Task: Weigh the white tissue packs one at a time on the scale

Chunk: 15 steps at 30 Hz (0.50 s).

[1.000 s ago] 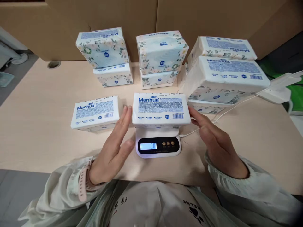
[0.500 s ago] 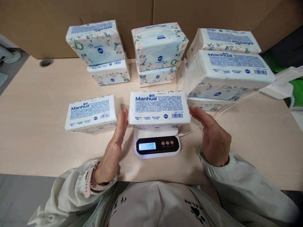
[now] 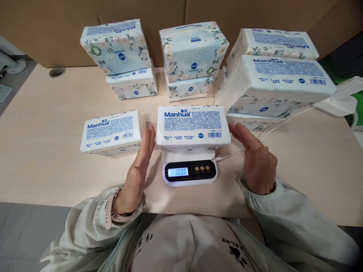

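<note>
A white tissue pack (image 3: pixel 193 126) printed "Manhua" rests on a small white digital scale (image 3: pixel 190 180). The lit display reads what looks like 100.0. My left hand (image 3: pixel 136 174) stands upright just off the pack's left side, fingers straight and together, palm toward it. On the other side my right hand (image 3: pixel 256 160) is held the same way, its fingertips very close to the pack's right end; whether they touch I cannot tell. Neither hand holds anything. Left of my left hand a second tissue pack (image 3: pixel 111 133) lies flat on the table.
Behind stand a left stack of tissue packs (image 3: pixel 117 51), a middle stack (image 3: pixel 193 53) and a larger right group (image 3: pixel 286 81). A white cable (image 3: pixel 286 121) runs from the scale to the right. Cardboard (image 3: pixel 153 34) backs the wooden table (image 3: pixel 42 158), which has a round hole (image 3: pixel 57 72).
The scale's reading has risen from about 49.0 to about 100.0. The view has shifted slightly; both hands keep their places beside the pack.
</note>
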### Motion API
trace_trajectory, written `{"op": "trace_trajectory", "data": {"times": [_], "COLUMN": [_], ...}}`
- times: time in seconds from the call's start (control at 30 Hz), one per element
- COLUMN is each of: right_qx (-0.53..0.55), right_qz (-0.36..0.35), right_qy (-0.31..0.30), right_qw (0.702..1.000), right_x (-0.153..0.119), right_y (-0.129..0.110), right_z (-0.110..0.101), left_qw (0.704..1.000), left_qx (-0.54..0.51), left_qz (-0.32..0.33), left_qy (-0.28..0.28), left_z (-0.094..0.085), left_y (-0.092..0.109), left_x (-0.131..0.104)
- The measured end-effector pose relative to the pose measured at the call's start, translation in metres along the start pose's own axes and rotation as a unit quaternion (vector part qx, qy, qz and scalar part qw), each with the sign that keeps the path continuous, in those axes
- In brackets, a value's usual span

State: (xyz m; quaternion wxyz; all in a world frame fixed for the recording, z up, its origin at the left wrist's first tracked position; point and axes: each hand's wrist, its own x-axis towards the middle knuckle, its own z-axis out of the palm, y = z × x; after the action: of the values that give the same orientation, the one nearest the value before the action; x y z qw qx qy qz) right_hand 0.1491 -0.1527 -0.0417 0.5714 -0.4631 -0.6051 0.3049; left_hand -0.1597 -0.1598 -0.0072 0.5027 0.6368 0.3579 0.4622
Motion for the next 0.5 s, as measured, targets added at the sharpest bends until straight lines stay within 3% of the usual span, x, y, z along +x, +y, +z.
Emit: {"op": "trace_trajectory", "data": {"times": [0.5], "right_qx": [-0.005], "right_qz": [0.023], "right_qy": [0.056], "right_qw": [0.998], "right_x": [-0.0007], "right_y": [-0.0057], "right_z": [0.0046], "left_qw": [1.000], "left_qx": [0.006], "left_qz": [0.000], "left_qy": [-0.008], "left_z": [0.0002], "left_y": [0.0040], "left_x": [0.0014]}}
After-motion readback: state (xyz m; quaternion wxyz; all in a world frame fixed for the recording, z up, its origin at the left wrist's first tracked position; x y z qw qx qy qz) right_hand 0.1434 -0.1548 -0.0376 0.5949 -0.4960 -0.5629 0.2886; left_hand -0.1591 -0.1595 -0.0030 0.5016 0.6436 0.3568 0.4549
